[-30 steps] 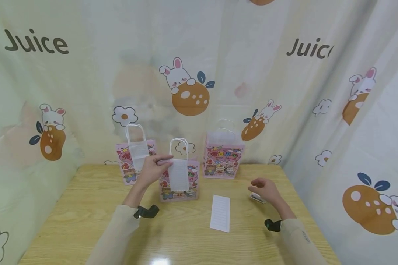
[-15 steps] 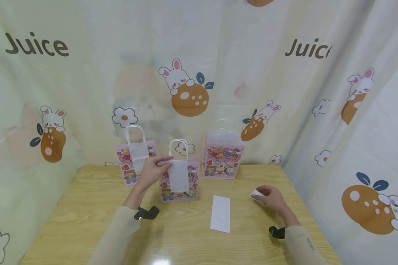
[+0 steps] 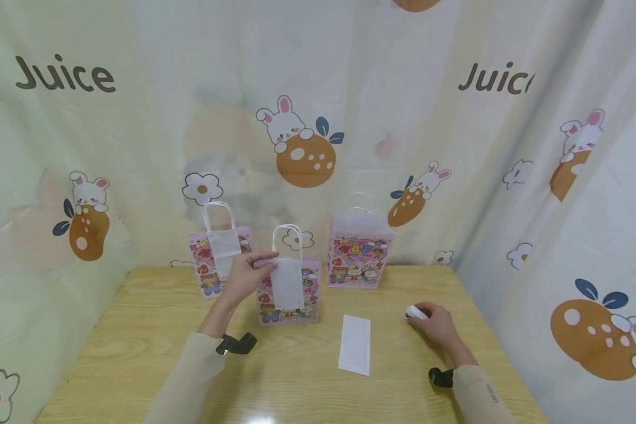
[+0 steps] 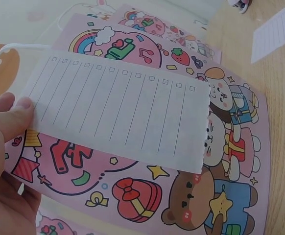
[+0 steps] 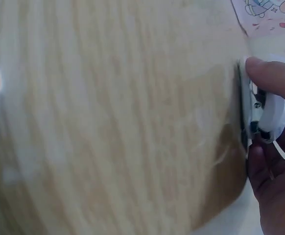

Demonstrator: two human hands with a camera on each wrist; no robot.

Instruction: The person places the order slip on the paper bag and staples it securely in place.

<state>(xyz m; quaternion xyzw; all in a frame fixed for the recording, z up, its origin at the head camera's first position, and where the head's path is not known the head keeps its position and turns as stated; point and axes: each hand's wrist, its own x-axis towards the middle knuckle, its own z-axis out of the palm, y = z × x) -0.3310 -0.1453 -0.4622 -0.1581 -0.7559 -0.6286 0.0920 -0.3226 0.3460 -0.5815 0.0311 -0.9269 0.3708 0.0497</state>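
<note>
A pale wood-grained surface [image 3: 307,383] fills the lower part of the head view, with a bright patch of glare at the bottom. Cream curtain [image 3: 418,53] hangs behind it and along the sides, printed with rabbits on orange fruit, white daisies and the word "Juice".

On the surface, the pink middle bag [image 3: 311,294] has a lined paper slip [image 3: 287,284] with a row of small checkboxes against its front. The left hand [image 3: 245,275] pinches this slip and the bag near the top, thumb in front. The left bag [image 3: 198,254], partly behind that hand, bears a white slip [image 3: 225,250] too, and the right bag [image 3: 356,268] stands upright toward the back edge. A loose slip [image 3: 355,345] lies flat between the hands. To its right, the right hand [image 3: 439,325] has its grip closed around a small white stapler [image 3: 416,312], low at the surface. Both sleeves [image 3: 188,377] are beige, a black wrist mount [image 3: 240,344] beside each cuff.
</note>
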